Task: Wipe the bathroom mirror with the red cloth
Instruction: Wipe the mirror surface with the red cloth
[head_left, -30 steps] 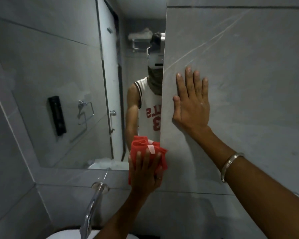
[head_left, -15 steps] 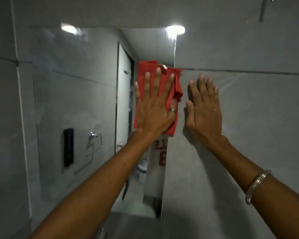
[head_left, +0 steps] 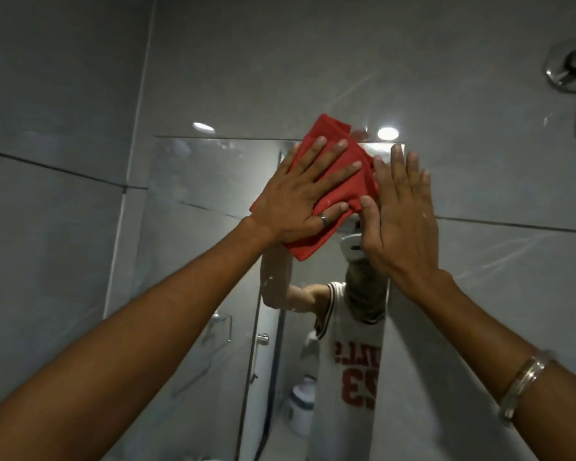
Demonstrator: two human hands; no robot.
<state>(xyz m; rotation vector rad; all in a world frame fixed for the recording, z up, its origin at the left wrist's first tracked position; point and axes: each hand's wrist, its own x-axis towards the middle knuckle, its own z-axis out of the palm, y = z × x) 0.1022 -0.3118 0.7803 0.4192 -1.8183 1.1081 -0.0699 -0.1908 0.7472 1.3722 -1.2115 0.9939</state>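
Head view: left hand [head_left: 300, 201] flat on the red cloth [head_left: 333, 181], top right corner of the mirror [head_left: 207, 201].
Left hand fingers spread wide, palm pressing the cloth on the glass; cloth top edge pokes past the mirror's upper edge onto the wall tile [head_left: 280, 61]. Right hand [head_left: 399, 221] open and flat across the mirror's right edge, thumb touching the cloth. Ring [head_left: 323, 219] on left hand, bangle [head_left: 522, 380] on right wrist.

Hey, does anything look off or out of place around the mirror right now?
Nothing looks damaged or spilled. The red cloth sits skewed, its top corner poking past the mirror top edge onto the wall tile, under the flat left hand. The right hand rests flat at the mirror's right edge. Faint smears show on the glass at left.
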